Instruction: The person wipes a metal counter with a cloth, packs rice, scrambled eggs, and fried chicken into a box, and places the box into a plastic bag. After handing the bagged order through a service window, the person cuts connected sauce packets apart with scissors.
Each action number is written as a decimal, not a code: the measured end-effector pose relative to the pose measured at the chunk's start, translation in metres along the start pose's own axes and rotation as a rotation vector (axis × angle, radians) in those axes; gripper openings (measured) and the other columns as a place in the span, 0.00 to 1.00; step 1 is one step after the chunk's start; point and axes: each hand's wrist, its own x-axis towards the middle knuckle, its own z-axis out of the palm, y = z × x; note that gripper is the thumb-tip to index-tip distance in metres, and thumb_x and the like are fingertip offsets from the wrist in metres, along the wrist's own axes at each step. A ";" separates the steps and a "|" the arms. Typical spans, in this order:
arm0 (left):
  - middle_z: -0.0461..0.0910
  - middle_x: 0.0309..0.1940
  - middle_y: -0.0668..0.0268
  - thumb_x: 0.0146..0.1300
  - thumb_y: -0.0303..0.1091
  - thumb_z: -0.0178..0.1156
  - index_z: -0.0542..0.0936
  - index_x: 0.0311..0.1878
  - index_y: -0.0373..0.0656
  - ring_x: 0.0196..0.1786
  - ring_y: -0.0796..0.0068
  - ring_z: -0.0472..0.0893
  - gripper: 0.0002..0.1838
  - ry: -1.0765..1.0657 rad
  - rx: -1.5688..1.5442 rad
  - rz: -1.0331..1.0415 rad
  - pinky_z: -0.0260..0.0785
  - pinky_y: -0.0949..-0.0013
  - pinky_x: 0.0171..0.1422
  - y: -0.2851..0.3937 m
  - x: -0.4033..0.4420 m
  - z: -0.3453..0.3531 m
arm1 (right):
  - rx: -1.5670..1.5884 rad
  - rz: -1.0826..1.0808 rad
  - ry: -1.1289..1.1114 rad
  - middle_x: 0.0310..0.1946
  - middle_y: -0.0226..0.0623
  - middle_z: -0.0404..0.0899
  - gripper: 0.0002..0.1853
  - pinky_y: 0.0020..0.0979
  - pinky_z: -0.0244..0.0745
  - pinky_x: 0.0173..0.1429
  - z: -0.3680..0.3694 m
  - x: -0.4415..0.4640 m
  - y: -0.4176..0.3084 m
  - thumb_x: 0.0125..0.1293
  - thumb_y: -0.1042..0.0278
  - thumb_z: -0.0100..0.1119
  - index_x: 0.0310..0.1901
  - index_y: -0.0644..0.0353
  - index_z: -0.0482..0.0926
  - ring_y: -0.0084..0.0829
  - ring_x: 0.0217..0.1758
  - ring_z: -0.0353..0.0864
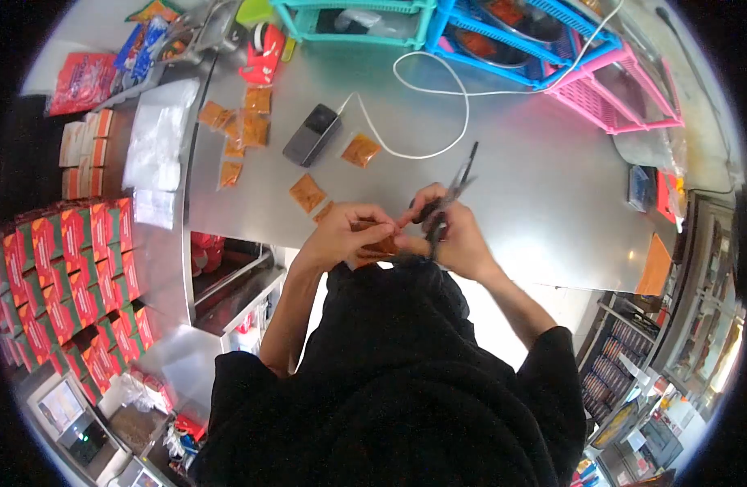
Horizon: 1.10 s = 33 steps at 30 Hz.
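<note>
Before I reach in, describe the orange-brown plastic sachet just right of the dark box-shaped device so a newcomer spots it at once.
On the silvery metal table, find the dark box-shaped device with a white cable. Just right of it lies the flat orange-brown plastic sachet. Unlike the other sachets, it lies alone, beside that cable.

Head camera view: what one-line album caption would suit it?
At a shiny grey metal table, the left hand holds a small orange-brown plastic packet; the right hand holds dark-handled scissors.
</note>
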 end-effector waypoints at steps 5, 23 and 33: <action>0.69 0.51 0.64 0.56 0.31 0.60 0.75 0.40 0.39 0.50 0.79 0.70 0.10 0.011 -0.115 0.268 0.62 0.73 0.54 -0.018 0.005 -0.002 | 0.293 -0.078 0.241 0.29 0.34 0.78 0.16 0.16 0.68 0.27 -0.001 0.010 -0.020 0.51 0.79 0.63 0.36 0.58 0.66 0.19 0.28 0.75; 0.72 0.48 0.63 0.54 0.33 0.63 0.62 0.58 0.38 0.50 0.73 0.72 0.29 0.163 -0.117 0.414 0.66 0.67 0.55 -0.026 0.082 0.038 | 0.289 -0.145 0.572 0.28 0.36 0.78 0.16 0.17 0.64 0.17 -0.039 -0.004 -0.072 0.51 0.79 0.63 0.37 0.60 0.65 0.18 0.21 0.73; 0.76 0.43 0.64 0.59 0.30 0.56 0.68 0.54 0.36 0.45 0.77 0.76 0.20 -0.036 -0.297 0.244 0.70 0.72 0.48 0.005 0.017 0.012 | -0.041 0.171 0.342 0.20 0.34 0.77 0.18 0.21 0.61 0.18 -0.072 -0.020 -0.041 0.54 0.66 0.64 0.42 0.62 0.68 0.20 0.16 0.70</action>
